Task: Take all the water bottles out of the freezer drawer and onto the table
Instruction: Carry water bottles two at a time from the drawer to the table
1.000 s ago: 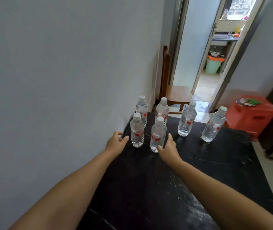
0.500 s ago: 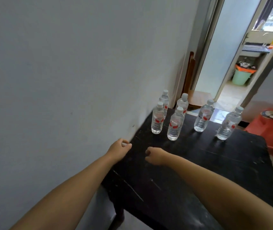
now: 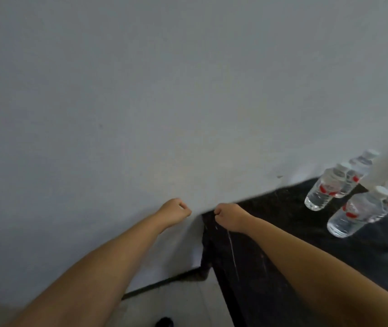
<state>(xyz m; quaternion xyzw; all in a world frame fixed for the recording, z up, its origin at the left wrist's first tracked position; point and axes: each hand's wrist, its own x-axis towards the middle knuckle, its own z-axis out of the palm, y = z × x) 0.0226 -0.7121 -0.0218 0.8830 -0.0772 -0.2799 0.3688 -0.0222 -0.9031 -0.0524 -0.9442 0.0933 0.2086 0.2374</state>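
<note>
Several clear water bottles with white caps and red labels stand on the black table [image 3: 282, 215] at the far right; the nearest two are one bottle [image 3: 327, 187] and another bottle [image 3: 358, 213], blurred by motion. My left hand [image 3: 175, 210] hangs in front of the grey wall, fingers curled shut with nothing in them. Over the table's left corner my right hand [image 3: 228, 214] is also curled into a loose fist and holds nothing. Both hands are well left of the bottles. No freezer drawer is in view.
A plain grey wall [image 3: 141, 90] fills most of the view. Pale floor tiles [image 3: 176, 303] show below it, left of the table's edge, with a dark object [image 3: 164, 322] at the bottom.
The view has swung left, pushing the bottles to the right edge. Both hands have drawn back from the bottles and closed into loose fists, holding nothing.
</note>
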